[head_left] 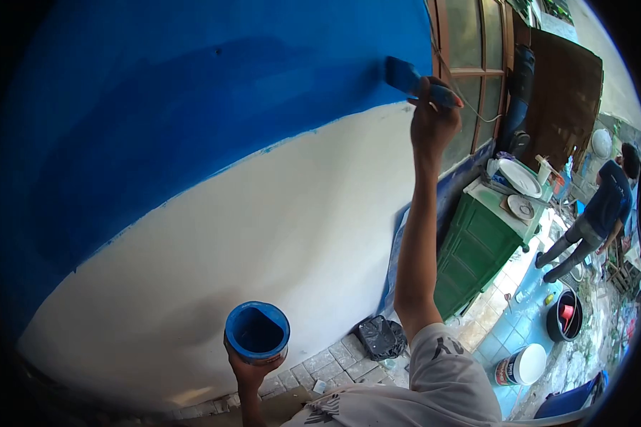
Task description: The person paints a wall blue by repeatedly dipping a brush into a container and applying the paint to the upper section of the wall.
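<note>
My right hand (434, 124) is closed round the handle of a paintbrush (404, 75), whose blue bristles are against the blue upper part of the wall (263, 92), near its right edge. Below the blue, the wall's lower part (285, 206) is white, with an uneven border between the two. Low in the view, my left hand (248, 368) holds an open paint can (258, 331) from beneath and the side. Blue paint coats the can's rim and inside.
A window (466, 71) adjoins the blue wall. Right of my arm stands a green cabinet (477, 242) with dishes on top. Beyond are a white bucket (528, 366), a black tub (564, 317) and a standing person (598, 206). A black plastic bag (381, 337) lies by the wall's base.
</note>
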